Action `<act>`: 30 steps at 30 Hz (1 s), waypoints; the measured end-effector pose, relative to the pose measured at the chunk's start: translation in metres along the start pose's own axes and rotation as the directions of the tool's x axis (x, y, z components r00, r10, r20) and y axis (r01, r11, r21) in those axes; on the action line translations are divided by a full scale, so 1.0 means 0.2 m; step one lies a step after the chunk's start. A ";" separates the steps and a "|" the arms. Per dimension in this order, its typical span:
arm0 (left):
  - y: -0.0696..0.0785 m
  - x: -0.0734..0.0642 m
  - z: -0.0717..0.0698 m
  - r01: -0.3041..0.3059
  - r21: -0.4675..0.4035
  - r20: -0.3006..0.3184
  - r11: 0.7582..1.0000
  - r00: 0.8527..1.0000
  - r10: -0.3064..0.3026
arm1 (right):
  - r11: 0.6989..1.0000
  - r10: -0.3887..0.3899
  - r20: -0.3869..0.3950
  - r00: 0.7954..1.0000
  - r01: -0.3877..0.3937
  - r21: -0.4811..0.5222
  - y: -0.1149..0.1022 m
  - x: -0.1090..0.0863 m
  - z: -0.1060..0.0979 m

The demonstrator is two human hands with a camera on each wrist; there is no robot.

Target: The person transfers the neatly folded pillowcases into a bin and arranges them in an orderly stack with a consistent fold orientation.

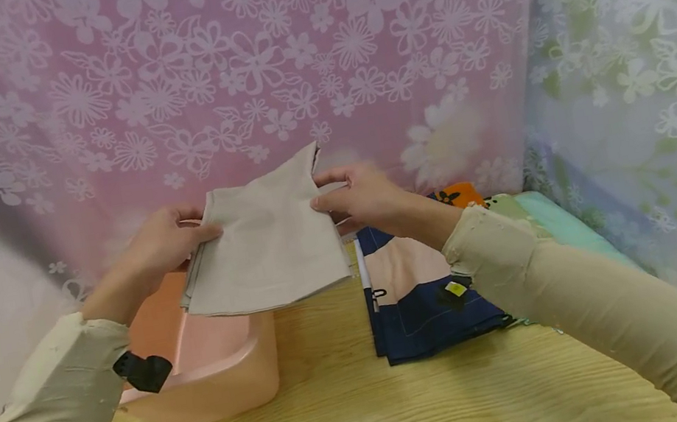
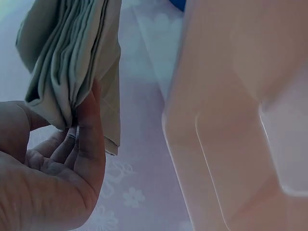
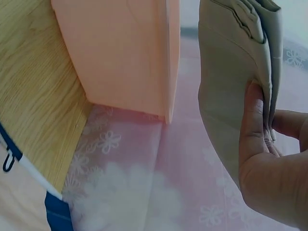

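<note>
A pink floral curtain (image 1: 287,63) backs a wood-grain surface (image 1: 343,397). An orange-pink basin (image 1: 227,390) stands at left; folded navy-and-peach fabric (image 1: 409,270) lies at right. Folded beige cloth (image 1: 270,245) is held raised, overlapping the basin in the head view. Left hand (image 1: 165,241) and right hand (image 1: 366,195) each pinch a side edge, both grips narrow on the cloth.

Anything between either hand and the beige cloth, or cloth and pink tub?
Nothing visible. Left hand and right hand pinch the beige cloth at opposite sides. It partly hides the pink tub in the head view; no object shows between.
</note>
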State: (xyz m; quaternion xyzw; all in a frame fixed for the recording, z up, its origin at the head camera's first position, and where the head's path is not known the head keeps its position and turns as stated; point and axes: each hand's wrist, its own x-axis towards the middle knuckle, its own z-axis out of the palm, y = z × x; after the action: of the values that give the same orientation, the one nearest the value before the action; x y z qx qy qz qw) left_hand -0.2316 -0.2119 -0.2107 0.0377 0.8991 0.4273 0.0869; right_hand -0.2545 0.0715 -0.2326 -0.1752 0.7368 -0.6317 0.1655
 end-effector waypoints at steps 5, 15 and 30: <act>-0.08 0.00 -0.07 0.000 0.010 -0.007 1.000 1.000 0.000 | 1.000 0.008 0.005 1.000 -0.008 0.025 0.01 0.07 0.09; -0.21 0.02 -0.18 0.023 0.034 0.029 0.999 0.999 -0.024 | 0.996 0.026 0.009 1.000 -0.027 0.088 0.05 0.19 0.24; -0.39 0.05 -0.31 0.150 0.045 0.076 0.988 0.985 -0.153 | 0.986 0.030 0.012 0.999 -0.032 0.161 0.14 0.34 0.45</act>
State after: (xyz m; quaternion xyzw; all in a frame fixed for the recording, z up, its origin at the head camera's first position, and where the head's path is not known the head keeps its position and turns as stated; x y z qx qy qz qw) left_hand -0.2536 -0.3077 -0.2339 -0.0122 0.9035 0.3998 0.1541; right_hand -0.2743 -0.0343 -0.2744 -0.1528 0.6852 -0.6856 0.1924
